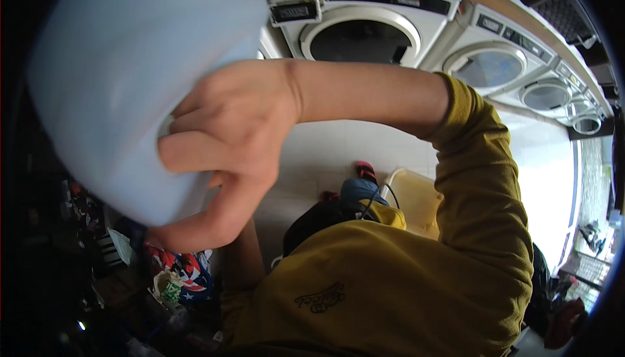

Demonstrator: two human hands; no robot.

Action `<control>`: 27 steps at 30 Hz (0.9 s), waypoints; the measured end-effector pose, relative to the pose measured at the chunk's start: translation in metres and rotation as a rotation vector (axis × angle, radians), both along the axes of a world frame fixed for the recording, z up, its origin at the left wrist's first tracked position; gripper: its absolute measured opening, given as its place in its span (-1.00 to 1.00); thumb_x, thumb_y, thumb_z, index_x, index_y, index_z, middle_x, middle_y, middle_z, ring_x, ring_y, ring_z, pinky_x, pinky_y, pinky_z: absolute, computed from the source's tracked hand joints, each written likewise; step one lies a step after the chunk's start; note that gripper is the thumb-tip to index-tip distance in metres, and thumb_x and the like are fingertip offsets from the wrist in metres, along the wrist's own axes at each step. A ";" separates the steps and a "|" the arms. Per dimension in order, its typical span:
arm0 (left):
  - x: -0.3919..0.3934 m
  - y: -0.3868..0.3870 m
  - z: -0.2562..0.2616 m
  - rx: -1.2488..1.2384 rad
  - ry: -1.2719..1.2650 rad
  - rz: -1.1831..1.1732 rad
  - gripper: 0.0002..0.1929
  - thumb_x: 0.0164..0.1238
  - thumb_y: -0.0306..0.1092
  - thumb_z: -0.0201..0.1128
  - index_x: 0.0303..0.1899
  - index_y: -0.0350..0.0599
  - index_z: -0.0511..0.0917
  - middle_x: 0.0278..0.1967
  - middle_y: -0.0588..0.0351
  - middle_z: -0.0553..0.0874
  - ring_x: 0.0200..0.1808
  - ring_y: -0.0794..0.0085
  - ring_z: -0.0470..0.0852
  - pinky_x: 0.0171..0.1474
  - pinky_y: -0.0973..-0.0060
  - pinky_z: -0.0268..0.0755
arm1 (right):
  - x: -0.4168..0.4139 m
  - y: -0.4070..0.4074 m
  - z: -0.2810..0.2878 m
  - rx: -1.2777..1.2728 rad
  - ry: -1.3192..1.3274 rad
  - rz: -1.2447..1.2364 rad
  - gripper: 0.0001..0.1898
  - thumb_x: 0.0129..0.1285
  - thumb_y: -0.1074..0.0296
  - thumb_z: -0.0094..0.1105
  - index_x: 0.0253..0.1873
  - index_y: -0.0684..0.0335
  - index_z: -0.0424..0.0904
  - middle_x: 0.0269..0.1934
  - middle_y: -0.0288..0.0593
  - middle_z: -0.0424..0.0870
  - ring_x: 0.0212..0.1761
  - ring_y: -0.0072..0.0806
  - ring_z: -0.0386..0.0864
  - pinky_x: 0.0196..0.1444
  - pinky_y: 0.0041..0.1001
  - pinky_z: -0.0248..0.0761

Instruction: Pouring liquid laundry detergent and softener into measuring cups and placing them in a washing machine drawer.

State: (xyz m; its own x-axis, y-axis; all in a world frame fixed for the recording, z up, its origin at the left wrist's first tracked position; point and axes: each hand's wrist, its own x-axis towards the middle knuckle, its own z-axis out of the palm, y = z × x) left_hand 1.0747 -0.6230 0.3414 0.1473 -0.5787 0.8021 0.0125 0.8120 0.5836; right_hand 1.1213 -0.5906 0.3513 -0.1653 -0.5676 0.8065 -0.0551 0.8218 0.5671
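A large translucent pale-blue plastic jug (127,78), close to the camera, fills the upper left. My right hand (229,147) grips it at the handle, fingers curled in and thumb low on its side. The right forearm crosses the picture from a mustard-yellow sleeve. Of my left arm only part of the forearm (246,254) shows; its hand is out of view behind the right hand and jug.
Front-loading machines (361,24) with round doors stand in a row at the top and right. A yellowish plastic bin (415,200) is on the pale floor. Stars-and-stripes fabric (193,279) and mixed items lie lower left. Dark bags (547,279) are at the right.
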 end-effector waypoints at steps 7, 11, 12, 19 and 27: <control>-0.014 0.005 -0.006 0.294 0.158 0.855 -0.70 0.14 -0.48 0.43 -0.09 -0.22 0.57 -0.16 0.08 0.68 -0.10 0.48 0.65 -0.03 0.50 0.51 | -0.003 0.019 0.017 0.116 0.112 0.037 -0.54 0.13 0.66 0.09 0.11 0.00 0.51 -0.39 -0.22 0.49 -0.60 -0.61 0.44 -0.59 -0.61 0.30; -0.041 -0.001 0.004 0.413 0.189 1.470 -0.66 0.10 -0.47 0.47 -0.08 -0.22 0.57 -0.16 0.08 0.68 -0.10 0.49 0.65 -0.02 0.50 0.50 | 0.008 0.012 0.041 0.093 -0.103 0.076 -0.58 0.15 0.60 0.18 0.10 0.01 0.49 -0.23 -0.03 0.62 -0.51 -0.50 0.56 -0.41 -0.47 0.50; -0.035 0.013 0.001 0.422 0.184 1.601 -0.65 0.09 -0.47 0.48 -0.08 -0.22 0.57 -0.16 0.08 0.68 -0.10 0.49 0.65 -0.02 0.50 0.50 | 0.014 0.020 0.044 0.100 -0.068 0.086 -0.63 0.17 0.57 0.18 0.07 0.06 0.52 -0.22 -0.02 0.62 -0.52 -0.49 0.56 -0.45 -0.49 0.50; -0.009 0.057 0.003 0.262 0.114 2.789 -0.59 0.01 -0.47 0.54 -0.08 -0.22 0.57 -0.16 0.08 0.69 -0.09 0.50 0.65 -0.01 0.50 0.50 | 0.039 0.069 0.104 0.257 -0.010 0.130 -0.75 0.23 0.33 0.28 -0.04 0.30 0.67 -0.22 0.02 0.62 -0.61 -0.56 0.51 -0.65 -0.60 0.42; 0.011 0.084 0.014 0.127 -0.002 3.308 -0.51 -0.04 -0.41 0.60 -0.04 -0.27 0.57 -0.12 0.08 0.71 -0.03 0.52 0.63 0.06 0.47 0.48 | 0.076 0.113 0.110 0.188 -0.077 0.116 -0.49 0.19 0.49 0.28 0.22 0.18 0.30 -0.12 0.24 0.59 -0.39 -0.23 0.63 -0.30 -0.31 0.59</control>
